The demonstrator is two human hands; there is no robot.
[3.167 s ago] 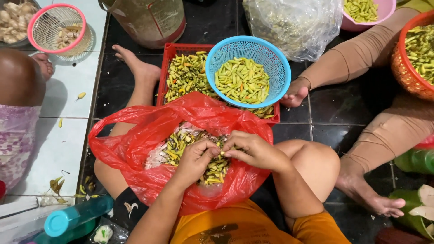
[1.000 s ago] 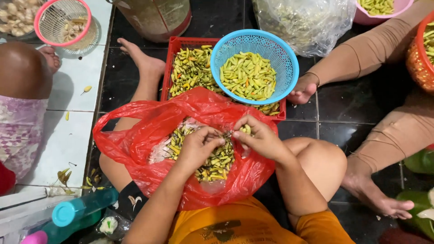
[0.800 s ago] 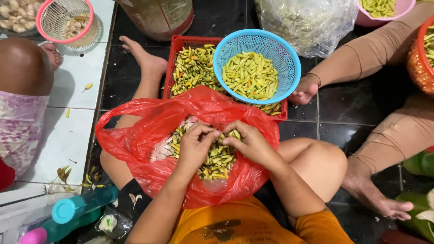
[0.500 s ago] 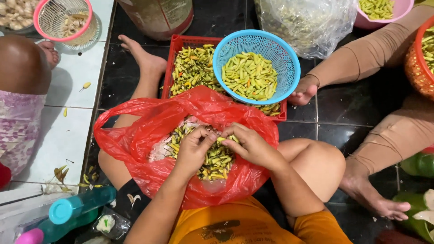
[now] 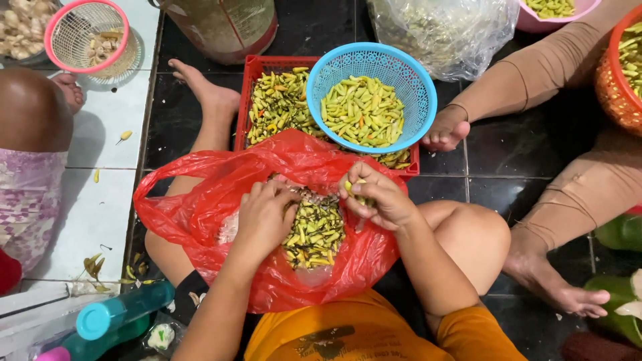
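Head view: red bag and blue basket hold chillies.

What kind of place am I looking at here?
Probably a home kitchen floor used for sorting chillies: people sit on dark tiles around a red bag of chillies, a blue basket and a red crate.

A pink sieve sits upper left on white tiles. A clear bag lies top centre, an orange basket at the right edge, a teal bottle lower left.
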